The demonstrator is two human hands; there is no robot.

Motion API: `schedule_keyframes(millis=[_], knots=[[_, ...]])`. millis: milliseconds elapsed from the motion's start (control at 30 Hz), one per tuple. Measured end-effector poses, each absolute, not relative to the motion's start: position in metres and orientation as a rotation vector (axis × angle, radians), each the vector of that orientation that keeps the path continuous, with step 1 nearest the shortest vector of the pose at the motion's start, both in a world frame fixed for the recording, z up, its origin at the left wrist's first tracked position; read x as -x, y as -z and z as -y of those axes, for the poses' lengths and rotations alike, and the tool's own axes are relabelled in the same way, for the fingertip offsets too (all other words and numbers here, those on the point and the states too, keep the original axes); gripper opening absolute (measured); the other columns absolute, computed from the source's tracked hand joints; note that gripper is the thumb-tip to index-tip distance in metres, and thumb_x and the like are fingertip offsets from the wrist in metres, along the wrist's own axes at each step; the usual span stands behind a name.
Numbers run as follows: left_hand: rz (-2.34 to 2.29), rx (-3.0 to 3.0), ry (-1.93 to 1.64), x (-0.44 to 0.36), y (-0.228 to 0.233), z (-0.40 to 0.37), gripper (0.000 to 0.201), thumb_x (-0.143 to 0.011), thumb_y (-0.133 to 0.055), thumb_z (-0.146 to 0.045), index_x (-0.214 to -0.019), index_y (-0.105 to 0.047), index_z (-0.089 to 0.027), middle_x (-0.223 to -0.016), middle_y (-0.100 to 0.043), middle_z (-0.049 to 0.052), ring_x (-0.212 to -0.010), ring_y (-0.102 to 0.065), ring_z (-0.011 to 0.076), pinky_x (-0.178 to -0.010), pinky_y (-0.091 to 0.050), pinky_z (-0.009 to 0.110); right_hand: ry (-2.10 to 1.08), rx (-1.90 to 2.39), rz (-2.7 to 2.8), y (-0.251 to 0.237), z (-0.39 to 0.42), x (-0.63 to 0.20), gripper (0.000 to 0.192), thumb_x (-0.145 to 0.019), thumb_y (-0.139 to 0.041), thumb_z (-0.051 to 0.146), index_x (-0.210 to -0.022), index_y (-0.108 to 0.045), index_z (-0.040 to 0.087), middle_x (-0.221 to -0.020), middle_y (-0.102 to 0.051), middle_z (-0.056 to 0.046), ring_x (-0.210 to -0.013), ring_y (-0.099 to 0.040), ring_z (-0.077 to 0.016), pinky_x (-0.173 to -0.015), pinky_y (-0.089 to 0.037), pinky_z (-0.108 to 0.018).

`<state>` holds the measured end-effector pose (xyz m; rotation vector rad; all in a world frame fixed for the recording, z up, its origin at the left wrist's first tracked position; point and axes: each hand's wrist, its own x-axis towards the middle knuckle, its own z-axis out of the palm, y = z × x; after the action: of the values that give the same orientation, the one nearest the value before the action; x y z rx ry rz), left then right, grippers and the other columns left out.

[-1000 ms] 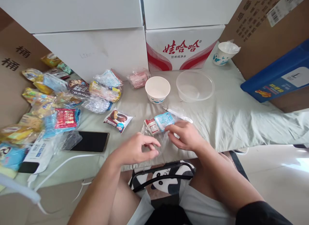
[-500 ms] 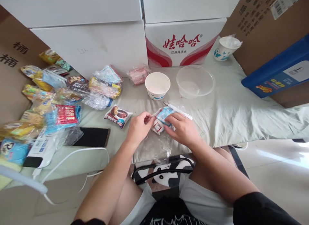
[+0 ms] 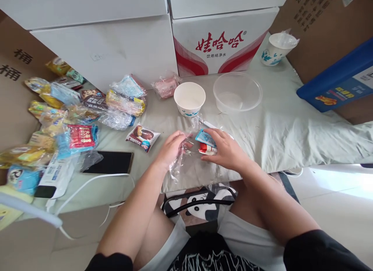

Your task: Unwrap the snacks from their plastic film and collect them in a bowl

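My left hand (image 3: 169,151) is closed on a crinkled clear plastic wrapper (image 3: 176,171), which hangs below its fingers. Facing it, my right hand (image 3: 230,151) curls around small packets, a light blue packet (image 3: 205,137) above a red and white packet (image 3: 207,149). Behind the right fingers lies a slim white tool (image 3: 206,124), mostly hidden. A white paper bowl (image 3: 190,102) with blue leaf print stands just beyond my hands, and a clear plastic bowl (image 3: 236,93) is to its right. Left of my left hand lies a brown and white snack packet (image 3: 142,138).
Wrapped snacks (image 3: 125,102) are heaped on the left, near a black phone (image 3: 109,162) and a white power strip (image 3: 60,176) with cables. White cartons (image 3: 221,49) stand at the back. At the right are a paper cup (image 3: 274,49) and a blue package (image 3: 332,82).
My hands have moved apart. The clear wrapper has come up into my left hand, and the blue and red-white packets have shifted right within my right hand. The view has tilted slightly.
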<state>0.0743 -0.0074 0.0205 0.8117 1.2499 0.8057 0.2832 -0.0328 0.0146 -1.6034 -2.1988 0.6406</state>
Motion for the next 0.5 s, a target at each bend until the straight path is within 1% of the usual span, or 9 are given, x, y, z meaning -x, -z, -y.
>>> schedule_keyframes(millis=[67,100,200,233,300,367,400,433,500], knots=[[-1.302,-0.82,-0.822,-0.073,-0.016,0.005,0.025,-0.075,-0.069,-0.042,-0.076,-0.057,-0.02,-0.103,-0.076,0.006,-0.071,-0.065,0.0143,-0.049,-0.035,0.022,-0.73,1.569,2.181,-0.015,0.027,-0.294,0.078,-0.076,-0.082,0.047,-0.145,-0.053,0.026,-0.139,-0.065,-0.013,-0.126,-0.063,-0.0336,-0.102,-0.054,-0.051],[-1.309,-0.822,-0.826,-0.073,-0.015,0.004,0.024,-0.075,-0.068,-0.041,-0.077,-0.057,-0.02,-0.105,-0.076,0.006,-0.071,-0.065,0.0141,-0.049,-0.035,0.022,-0.769,1.563,2.163,-0.015,0.024,-0.299,0.075,-0.076,-0.082,0.048,-0.143,-0.056,0.026,-0.136,-0.067,-0.012,-0.126,-0.064,-0.0332,-0.102,-0.054,-0.05],[-1.312,-0.827,-0.833,-0.073,-0.014,0.002,0.022,-0.074,-0.066,-0.04,-0.077,-0.057,-0.021,-0.108,-0.077,0.007,-0.07,-0.065,0.014,-0.049,-0.034,0.023,-0.827,1.566,2.061,-0.019,0.019,-0.306,0.053,-0.083,-0.075,0.048,-0.131,-0.067,0.026,-0.127,-0.073,-0.01,-0.117,-0.069,-0.0297,-0.096,-0.056,-0.043],[-1.325,-0.827,-0.835,-0.073,-0.014,0.002,0.022,-0.073,-0.066,-0.04,-0.076,-0.056,-0.021,-0.106,-0.077,0.007,-0.067,-0.063,0.0136,-0.048,-0.032,0.024,-0.806,1.583,2.015,-0.021,0.02,-0.306,0.044,-0.086,-0.072,0.047,-0.124,-0.071,0.026,-0.119,-0.076,-0.008,-0.109,-0.071,-0.028,-0.091,-0.056,-0.04],[-1.361,-0.833,-0.85,-0.074,-0.013,0.001,0.02,-0.072,-0.064,-0.039,-0.074,-0.053,-0.021,-0.1,-0.076,0.005,-0.061,-0.059,0.0117,-0.047,-0.027,0.024,-0.709,1.653,1.907,-0.024,0.023,-0.304,0.03,-0.09,-0.065,0.047,-0.105,-0.076,0.023,-0.092,-0.077,-0.005,-0.085,-0.072,-0.0245,-0.076,-0.054,-0.035],[-1.401,-0.842,-0.885,-0.074,-0.012,0.001,0.019,-0.07,-0.062,-0.038,-0.073,-0.051,-0.022,-0.092,-0.075,0.003,-0.054,-0.052,0.0097,-0.046,-0.024,0.024,-0.602,1.71,1.752,-0.028,0.028,-0.303,0.033,-0.092,-0.059,0.049,-0.086,-0.075,0.02,-0.069,-0.069,-0.003,-0.067,-0.065,-0.0214,-0.065,-0.05,-0.033],[-1.415,-0.844,-0.905,-0.074,-0.012,0.001,0.018,-0.07,-0.061,-0.037,-0.072,-0.051,-0.022,-0.089,-0.075,0.002,-0.052,-0.049,0.0092,-0.046,-0.024,0.024,-0.569,1.71,1.663,-0.03,0.03,-0.304,0.037,-0.093,-0.055,0.05,-0.082,-0.073,0.02,-0.065,-0.065,-0.003,-0.064,-0.062,-0.0207,-0.063,-0.049,-0.033],[-1.423,-0.845,-0.92,-0.074,-0.012,0.001,0.018,-0.07,-0.06,-0.037,-0.072,-0.052,-0.022,-0.087,-0.074,0.002,-0.051,-0.048,0.009,-0.046,-0.024,0.024,-0.538,1.695,1.572,-0.034,0.03,-0.307,0.04,-0.094,-0.052,0.051,-0.082,-0.072,0.019,-0.066,-0.065,-0.003,-0.065,-0.062,-0.0207,-0.063,-0.05,-0.033],[-1.423,-0.848,-0.931,-0.074,-0.013,0.003,0.017,-0.07,-0.059,-0.038,-0.072,-0.054,-0.022,-0.085,-0.074,0.002,-0.051,-0.047,0.009,-0.045,-0.026,0.024,-0.436,1.656,1.426,-0.044,0.022,-0.317,0.042,-0.097,-0.046,0.051,-0.091,-0.071,0.019,-0.079,-0.069,-0.005,-0.077,-0.066,-0.0226,-0.071,-0.054,-0.037]])
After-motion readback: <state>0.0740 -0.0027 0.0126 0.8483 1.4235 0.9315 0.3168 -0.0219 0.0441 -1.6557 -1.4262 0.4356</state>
